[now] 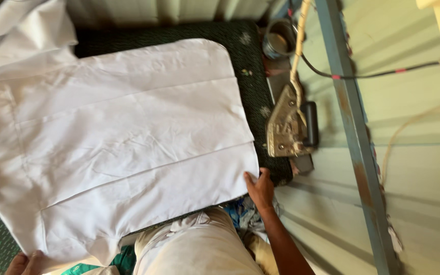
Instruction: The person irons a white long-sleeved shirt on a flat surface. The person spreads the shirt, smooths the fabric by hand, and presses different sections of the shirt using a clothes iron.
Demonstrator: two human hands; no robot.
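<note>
A white garment (113, 137) lies spread flat, with pressed fold lines, over a dark green patterned ironing surface (250, 61). My right hand (259, 188) pinches the cloth's near right corner. My left hand (24, 263) grips the cloth's edge at the bottom left, partly cut off by the frame. A heavy metal iron (287, 127) with a dark handle rests on its side just right of the cloth, apart from both hands.
A round metal container (278, 38) stands at the far right of the surface. A black cord (373, 75) runs from the iron across a pale corrugated wall. A rusty blue-grey metal bar (355, 132) runs diagonally. More white cloth (31, 25) is bunched at top left.
</note>
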